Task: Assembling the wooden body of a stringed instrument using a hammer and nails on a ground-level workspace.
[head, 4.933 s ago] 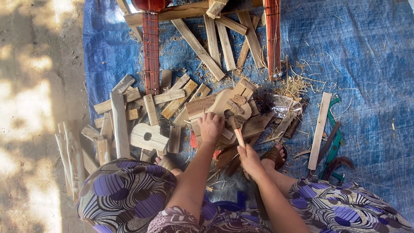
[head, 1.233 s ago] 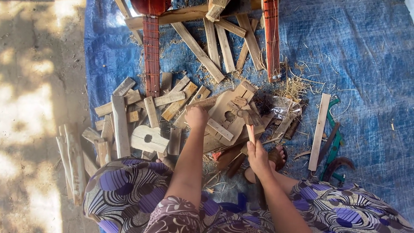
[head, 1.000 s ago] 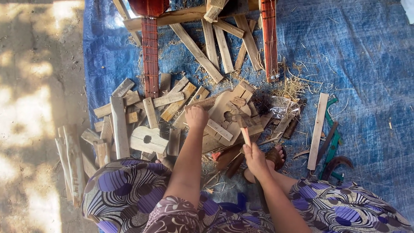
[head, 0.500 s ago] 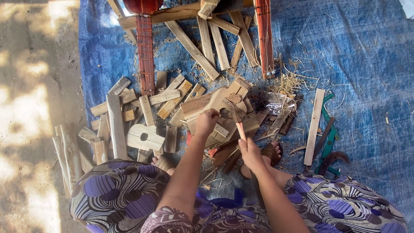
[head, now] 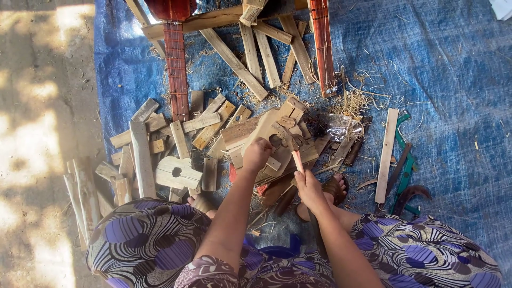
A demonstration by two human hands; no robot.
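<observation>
I sit on a blue tarp [head: 442, 69] with a pale wooden instrument-shaped piece [head: 265, 129] propped in front of my knees. My left hand [head: 257, 155] grips its lower edge and holds it tilted. My right hand [head: 309, 188] is closed around the light handle of a small hammer-like tool [head: 296, 158]. The tool's head rests against the wooden piece near its round hole, just right of my left hand.
Loose wooden slats [head: 160, 144] lie to the left and at the top. Two red-brown necks [head: 176, 64] [head: 324, 48] point away from me. A flat cut-out body [head: 176, 173] lies near my left knee. A plank [head: 385, 154], a green-framed saw [head: 405, 160] and a clear plastic bag [head: 341, 128] are at the right.
My right hand has shifted the tool a little left, closer to the wooden piece. My left hand has slid slightly lower on that piece. The view has moved a little.
</observation>
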